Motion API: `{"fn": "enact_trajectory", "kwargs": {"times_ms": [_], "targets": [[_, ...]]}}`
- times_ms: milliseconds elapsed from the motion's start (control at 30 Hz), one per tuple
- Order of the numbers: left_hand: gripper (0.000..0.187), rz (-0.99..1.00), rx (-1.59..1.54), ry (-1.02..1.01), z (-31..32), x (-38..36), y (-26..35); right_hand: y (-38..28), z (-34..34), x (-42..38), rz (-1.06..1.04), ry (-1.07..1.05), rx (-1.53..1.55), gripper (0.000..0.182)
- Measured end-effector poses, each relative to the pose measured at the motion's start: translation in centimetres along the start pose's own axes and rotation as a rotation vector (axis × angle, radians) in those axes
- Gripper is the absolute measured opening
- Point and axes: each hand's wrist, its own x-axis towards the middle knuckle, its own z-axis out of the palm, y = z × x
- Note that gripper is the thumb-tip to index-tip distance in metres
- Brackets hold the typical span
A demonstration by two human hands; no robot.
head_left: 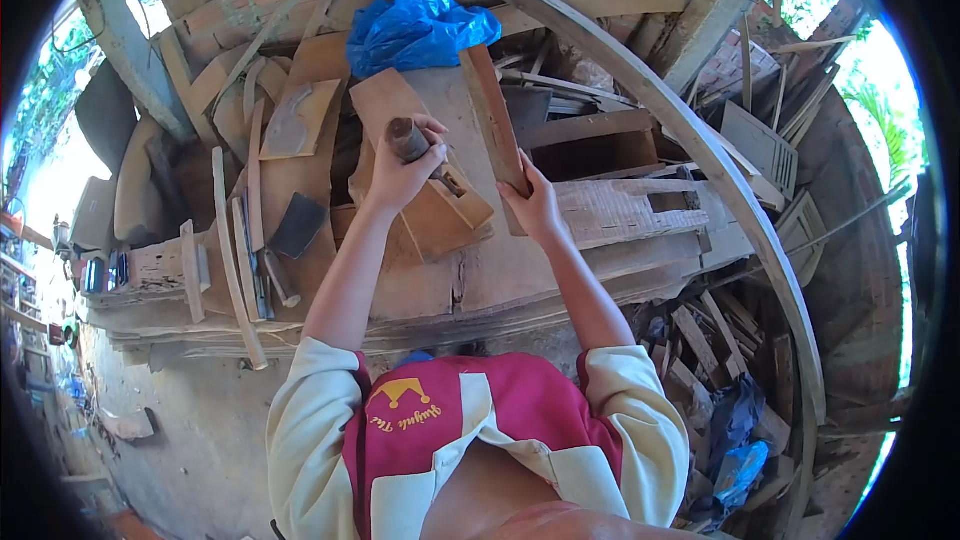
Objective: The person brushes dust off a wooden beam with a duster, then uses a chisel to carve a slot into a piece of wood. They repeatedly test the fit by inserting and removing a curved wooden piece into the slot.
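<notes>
My left hand (405, 165) is wrapped round a dark, round-topped wooden handle (407, 139) above the workbench. Below and right of that hand lies a brown wooden block (462, 202) with a slot cut in it. A flat wooden board (390, 100) lies just beyond my left hand. My right hand (533, 202) grips the near part of a long, narrow wooden strip (490, 105), which slants away across the bench. Whatever is at the lower end of the handle is mostly hidden by my left hand.
A blue plastic bag (420, 30) lies at the back of the workbench (420, 290). A long curved beam (700, 135) arches over the right side. Wooden strips (232, 240) and a dark flat piece (298, 225) lie left. Scrap wood (705, 335) is piled at lower right.
</notes>
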Motion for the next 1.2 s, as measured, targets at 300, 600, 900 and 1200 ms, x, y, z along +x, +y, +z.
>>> {"fn": "enact_trajectory", "kwargs": {"times_ms": [300, 600, 900, 1200], "targets": [[0.016, 0.042, 0.033, -0.011, 0.3, 0.5, 0.3, 1.8, 2.5, -2.2, 0.075, -0.026, 0.031, 0.061], [0.023, 0.029, 0.032, -0.097, 0.1, 0.7, 0.8, 0.3, 2.8, -2.9, 0.019, -0.061, -0.192, 0.068], [0.027, 0.047, 0.07, -0.179, 0.4, 1.2, 1.7, -1.5, 2.9, -2.7, 0.14, -0.156, -0.173, 0.076], [0.028, -0.028, 0.06, -0.178, 0.5, 1.1, 1.8, -1.0, 3.1, -2.6, 0.118, -0.16, -0.185, 0.077]]}}
